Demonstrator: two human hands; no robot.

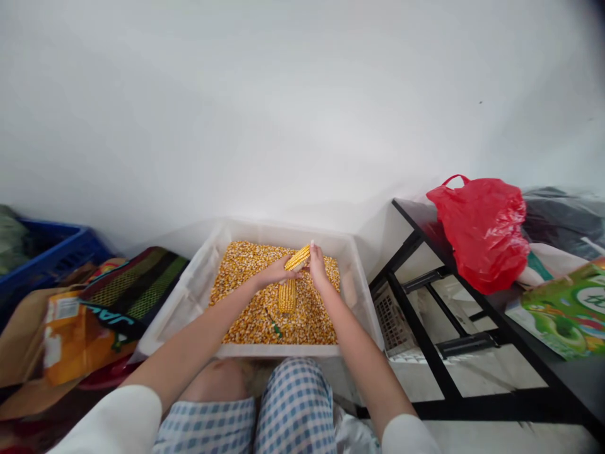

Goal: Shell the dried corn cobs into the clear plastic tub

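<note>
Above a white plastic tub [193, 296] filled with loose corn kernels [241, 277], my left hand [278, 270] wraps round the lower end of a yellow corn cob [299, 257]. The cob is tilted, its upper end towards the right. My right hand [316, 263] is at that upper end, its thumb and fingers closed against the cob. Just below my hands a second corn cob [287, 297] rests on the kernels, its top partly hidden by my left hand. A small green piece [274, 325] lies among the kernels near it.
Left of the tub are a dark striped mesh bag [142, 280], an orange package [70, 343] and a blue crate [51, 252]. To the right stands a black metal-framed table [454, 265] bearing a red plastic bag [482, 227] and a green box [567, 309]. A white wall [283, 113] rises behind.
</note>
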